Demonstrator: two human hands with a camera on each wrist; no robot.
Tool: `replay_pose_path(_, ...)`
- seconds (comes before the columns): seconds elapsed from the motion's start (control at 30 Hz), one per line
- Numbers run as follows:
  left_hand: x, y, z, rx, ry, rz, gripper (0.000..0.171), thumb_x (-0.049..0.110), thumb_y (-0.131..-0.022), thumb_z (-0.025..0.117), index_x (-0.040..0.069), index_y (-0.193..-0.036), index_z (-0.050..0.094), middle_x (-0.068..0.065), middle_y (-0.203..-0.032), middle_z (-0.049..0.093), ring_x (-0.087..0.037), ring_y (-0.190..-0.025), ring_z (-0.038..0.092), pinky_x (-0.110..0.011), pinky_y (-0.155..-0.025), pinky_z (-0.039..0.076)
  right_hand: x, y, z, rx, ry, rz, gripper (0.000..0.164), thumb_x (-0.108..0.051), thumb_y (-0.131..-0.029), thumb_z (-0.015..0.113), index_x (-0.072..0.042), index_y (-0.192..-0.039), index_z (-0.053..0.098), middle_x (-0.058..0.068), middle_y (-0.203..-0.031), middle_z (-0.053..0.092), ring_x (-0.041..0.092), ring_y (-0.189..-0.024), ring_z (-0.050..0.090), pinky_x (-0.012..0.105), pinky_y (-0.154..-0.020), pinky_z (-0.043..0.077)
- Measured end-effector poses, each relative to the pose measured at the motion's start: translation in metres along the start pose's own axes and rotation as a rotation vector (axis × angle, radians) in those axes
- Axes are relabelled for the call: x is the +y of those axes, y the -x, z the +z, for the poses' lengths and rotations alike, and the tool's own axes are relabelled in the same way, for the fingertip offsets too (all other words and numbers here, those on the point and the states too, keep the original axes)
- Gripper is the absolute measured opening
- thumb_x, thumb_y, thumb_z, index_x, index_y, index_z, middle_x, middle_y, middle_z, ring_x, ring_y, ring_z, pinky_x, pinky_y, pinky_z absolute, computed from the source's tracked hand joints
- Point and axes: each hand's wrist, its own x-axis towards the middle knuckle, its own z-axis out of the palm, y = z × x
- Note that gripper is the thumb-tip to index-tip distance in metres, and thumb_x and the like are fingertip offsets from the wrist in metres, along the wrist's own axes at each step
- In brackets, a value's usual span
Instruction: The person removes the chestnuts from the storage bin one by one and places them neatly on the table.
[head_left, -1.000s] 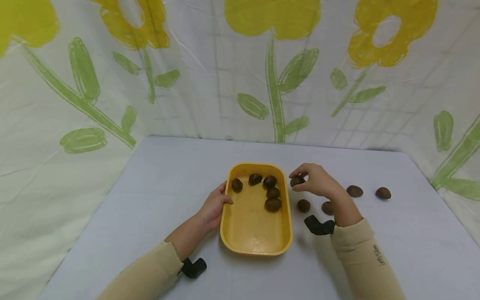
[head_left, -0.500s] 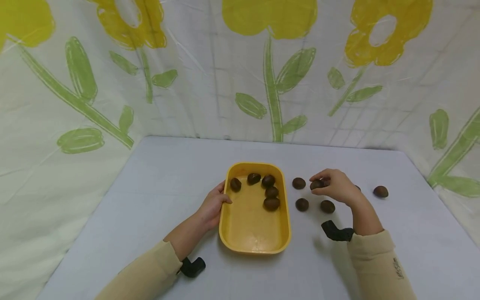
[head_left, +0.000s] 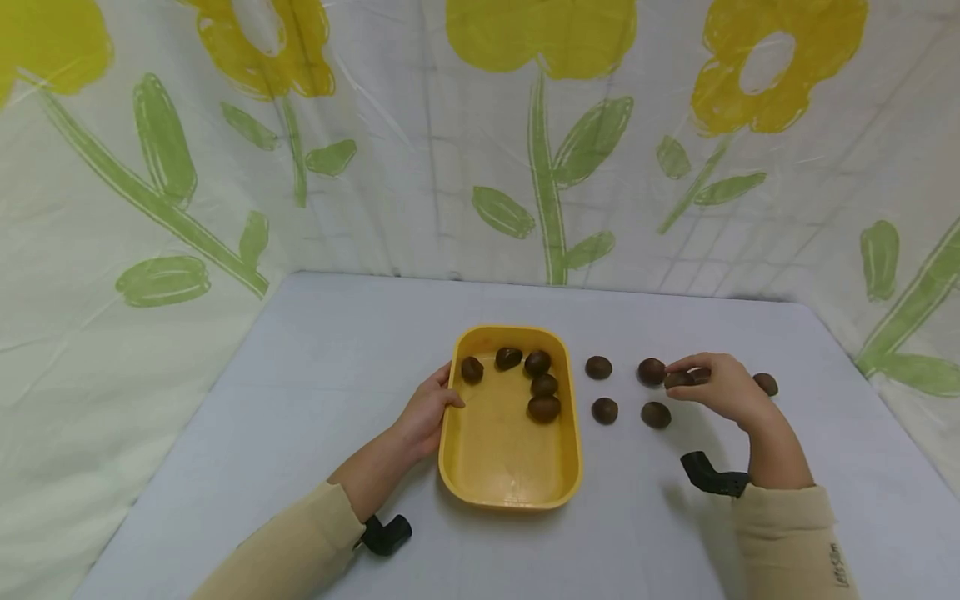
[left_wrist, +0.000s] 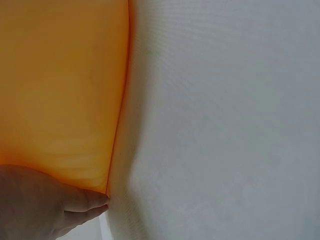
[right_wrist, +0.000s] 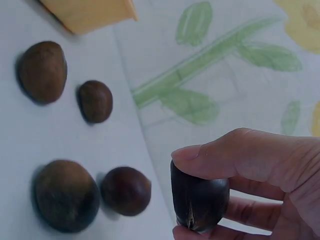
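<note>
With the thumb over its rim, my left hand [head_left: 427, 412] grips the left side of a yellow plastic tray [head_left: 491, 467]. In the left wrist view, the fingers lie against the tray's wall [left_wrist: 65, 100]. Several brown chestnuts [head_left: 543, 408] lie inside along its far and right parts. To the right, my right hand [head_left: 723, 387] pinches a dark chestnut [right_wrist: 200, 197] between thumb and fingers, low over the table. Just left of the fingers lies a chestnut [head_left: 651, 372] on the tabletop; another brown chestnut [head_left: 701, 375] shows partly behind them.
Two chestnuts [head_left: 604, 410] lie beside the tray's right wall, one [head_left: 656, 415] lies nearer the front, and another [head_left: 765, 383] sits farther right, partly behind the hand. A flower-printed white curtain [head_left: 420, 167] hangs behind the pale table [head_left: 337, 333].
My right hand has moved rightward, leaving one chestnut beside the tray and another farther right on the table; it now pinches a chestnut. The left hand and tray have stayed put.
</note>
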Motion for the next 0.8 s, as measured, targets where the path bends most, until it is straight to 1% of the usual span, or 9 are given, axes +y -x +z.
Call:
replay_pose_path(0.07,0.000,0.000,0.000,0.001,0.004,-0.001,0.075,-0.011,-0.080,0.032,0.006,-0.150,0.010,-0.012,-0.155,0.016,-0.030,-0.141,0.022,-0.043,-0.115,0.021,0.004,0.003,-0.004,0.002,-0.005,0.014,0.045,-0.025,-0.081,0.069,0.002,-0.116,0.061,0.019,-0.110,0.064,0.032,-0.102,0.059,0.037,-0.078,0.048)
replay_pose_path(0.17,0.001,0.000,0.000,0.003,0.015,-0.002,0.075,-0.012,-0.080,0.032,0.006,-0.150,0.011,-0.012,-0.155,0.017,-0.030,-0.141,0.023,-0.043,-0.115,0.021,0.010,0.007,-0.008,0.010,0.009,0.048,0.047,-0.028,-0.082,0.068,0.001,-0.118,0.061,0.014,-0.105,0.066,0.024,-0.099,0.058,0.033,-0.076,0.045)
replay_pose_path(0.27,0.001,0.000,0.001,-0.002,0.020,-0.003,0.075,-0.012,-0.080,0.032,0.006,-0.150,0.010,-0.012,-0.155,0.017,-0.030,-0.141,0.023,-0.044,-0.115,0.021,0.017,0.010,-0.012,0.020,0.007,0.068,0.046,-0.028,-0.082,0.068,0.001,-0.117,0.062,0.012,-0.104,0.066,0.022,-0.099,0.056,0.031,-0.074,0.044)
replay_pose_path(0.33,0.001,0.000,0.001,-0.001,0.019,-0.006,0.075,-0.012,-0.080,0.032,0.007,-0.150,0.011,-0.012,-0.155,0.017,-0.030,-0.141,0.023,-0.044,-0.115,0.022,0.022,0.011,-0.013,0.026,0.003,0.077,0.045,-0.027,-0.081,0.069,0.001,-0.116,0.063,0.011,-0.103,0.067,0.017,-0.097,0.055,0.029,-0.072,0.045)
replay_pose_path(0.5,0.001,0.000,0.001,0.010,0.016,-0.011,0.075,-0.012,-0.080,0.032,0.007,-0.150,0.011,-0.012,-0.155,0.017,-0.030,-0.141,0.023,-0.044,-0.115,0.022,0.031,0.013,-0.013,0.024,-0.026,0.107,0.049,-0.027,-0.081,0.069,0.005,-0.117,0.060,0.012,-0.103,0.067,-0.004,-0.084,0.051,0.025,-0.070,0.047)
replay_pose_path(0.57,0.002,0.000,0.001,0.011,0.015,-0.010,0.075,-0.012,-0.080,0.032,0.006,-0.150,0.011,-0.012,-0.155,0.017,-0.030,-0.141,0.022,-0.043,-0.115,0.021,0.035,0.014,-0.013,0.022,-0.035,0.120,0.051,-0.027,-0.081,0.069,0.007,-0.117,0.059,0.014,-0.103,0.067,-0.009,-0.080,0.049,0.024,-0.069,0.048)
replay_pose_path(0.7,0.001,0.000,0.002,0.011,0.019,-0.003,0.076,-0.013,-0.079,0.033,0.005,-0.149,0.011,-0.012,-0.155,0.018,-0.030,-0.141,0.022,-0.043,-0.115,0.021,0.042,0.016,-0.011,0.023,-0.037,0.135,0.051,-0.026,-0.081,0.069,0.009,-0.117,0.058,0.018,-0.105,0.065,-0.012,-0.076,0.050,0.022,-0.066,0.049)
replay_pose_path(0.77,0.001,-0.001,0.002,0.008,0.021,0.004,0.077,-0.013,-0.078,0.033,0.005,-0.149,0.012,-0.013,-0.154,0.019,-0.030,-0.141,0.023,-0.043,-0.115,0.021,0.044,0.016,-0.010,0.026,-0.027,0.138,0.050,-0.025,-0.081,0.069,0.009,-0.115,0.059,0.019,-0.105,0.065,-0.008,-0.078,0.052,0.023,-0.066,0.049)
replay_pose_path(0.8,0.001,-0.001,0.002,0.007,0.023,0.007,0.077,-0.013,-0.078,0.033,0.004,-0.149,0.012,-0.013,-0.154,0.019,-0.031,-0.141,0.023,-0.043,-0.115,0.022,0.045,0.017,-0.009,0.028,-0.020,0.140,0.049,-0.025,-0.081,0.069,0.009,-0.114,0.059,0.020,-0.106,0.064,-0.004,-0.080,0.054,0.023,-0.066,0.049)
